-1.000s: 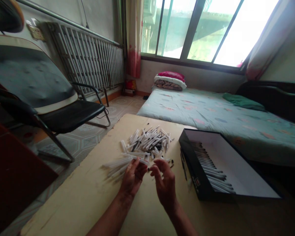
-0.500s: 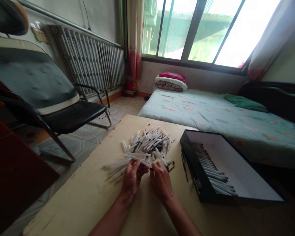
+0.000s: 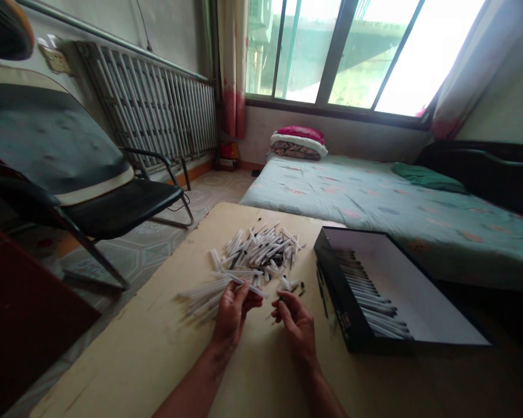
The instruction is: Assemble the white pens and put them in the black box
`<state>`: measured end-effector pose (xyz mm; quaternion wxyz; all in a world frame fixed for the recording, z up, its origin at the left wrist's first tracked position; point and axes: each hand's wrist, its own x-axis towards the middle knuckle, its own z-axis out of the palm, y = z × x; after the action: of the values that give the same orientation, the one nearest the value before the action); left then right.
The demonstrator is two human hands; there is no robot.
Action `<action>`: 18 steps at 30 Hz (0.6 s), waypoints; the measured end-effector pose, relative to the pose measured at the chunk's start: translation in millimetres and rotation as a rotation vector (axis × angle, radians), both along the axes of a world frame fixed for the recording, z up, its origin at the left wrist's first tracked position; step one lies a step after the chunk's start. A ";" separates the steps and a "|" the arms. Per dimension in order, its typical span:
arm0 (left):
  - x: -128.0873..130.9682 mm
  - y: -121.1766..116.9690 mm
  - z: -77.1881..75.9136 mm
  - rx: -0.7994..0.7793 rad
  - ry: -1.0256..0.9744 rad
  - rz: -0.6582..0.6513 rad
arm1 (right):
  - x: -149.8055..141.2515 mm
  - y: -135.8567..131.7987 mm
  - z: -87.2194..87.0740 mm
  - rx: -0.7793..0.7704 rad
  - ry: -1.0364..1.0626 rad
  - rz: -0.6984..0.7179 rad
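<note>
Over table, left hand part-hiding tube, right hand's hold unclear

The left hand and right hand are both bare, with slender fingers and a rounded thumb base. Each narrows a little at the wrist, then widens into a smooth, fairly slim forearm. The left forearm and right forearm are bare down to the bottom of the view. The fingernails are too small to make out.
</note>
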<state>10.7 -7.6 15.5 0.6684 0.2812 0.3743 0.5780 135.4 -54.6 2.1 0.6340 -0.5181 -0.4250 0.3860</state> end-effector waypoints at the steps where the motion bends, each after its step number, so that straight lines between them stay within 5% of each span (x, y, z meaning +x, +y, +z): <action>1: 0.1 0.0 -0.3 0.011 0.008 -0.010 | -0.2 0.2 -1.0 0.003 0.024 0.012; 18: 2.5 -0.5 -6.5 0.058 0.064 -0.048 | -0.5 0.5 -7.8 0.051 -0.219 -0.041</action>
<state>13.1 -8.1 9.0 0.6615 0.3276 0.3715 0.5631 134.9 -54.1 -5.7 0.6044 -0.5495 -0.4909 0.3029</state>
